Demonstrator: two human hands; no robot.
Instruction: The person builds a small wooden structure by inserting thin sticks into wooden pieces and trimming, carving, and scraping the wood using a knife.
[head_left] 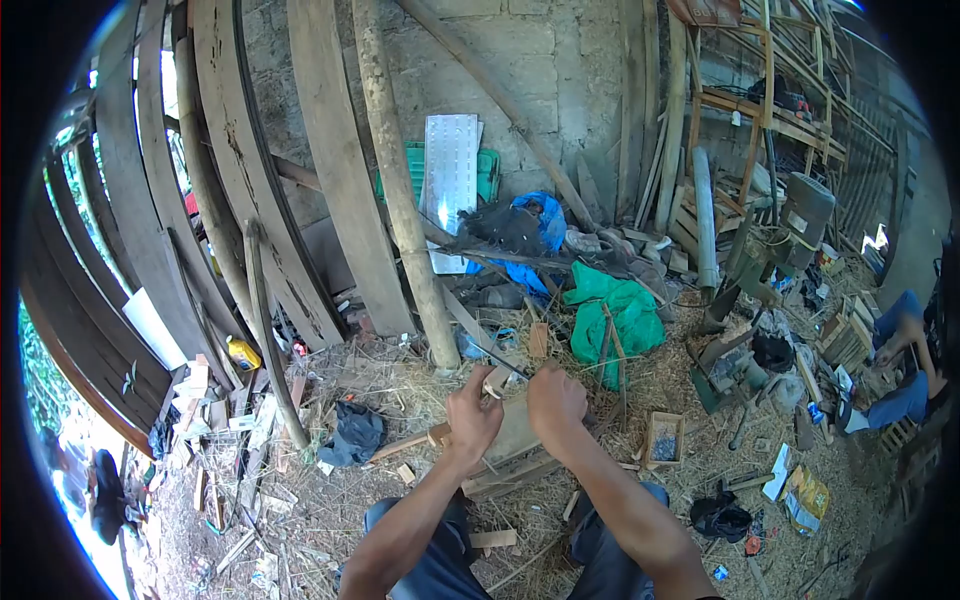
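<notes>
My left hand [472, 418] is closed round a small pale piece [494, 382] that looks like wood, its top showing beside the thumb. Close by on the right, my right hand [556, 402] is a fist round one end of a thin dark rod-like tool [502, 361]. The tool points up and left, passing just above the pale piece; I cannot tell whether they touch. Its exact kind does not show. Both hands are over a broad wooden block [515, 432] between my knees.
Wood scraps and straw cover the ground. A small wooden box [664, 440] stands at right, a green plastic sheet [617, 322] beyond it. A black bag [354, 434] lies left. Planks [345, 170] lean on the wall. Another person [905, 365] sits far right.
</notes>
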